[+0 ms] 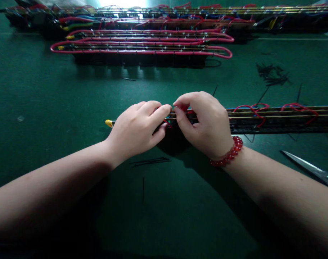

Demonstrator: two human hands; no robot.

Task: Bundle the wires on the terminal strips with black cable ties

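Head view, left hand (140, 124) palm-down, right hand (208, 120) curled inward

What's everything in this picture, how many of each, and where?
Flat work surface: one, green, beneath everything.
Long wired strip with metal rails: one, black with red wires, centre to right edge.
End tip: one, yellow, apparently strip's left end.
Similar wired assemblies: several, too blurred to count, black and red, across the top.
Thin strands: one pile, a few singles, black, upper right and around centre.
Pointed metal scissors: one pair, silver, cut off at right edge.
Round-bead bracelet: one, red, right wrist.
Left hand: one, bare, over strip's left part.
Right hand: one, bare, beside the left hand.
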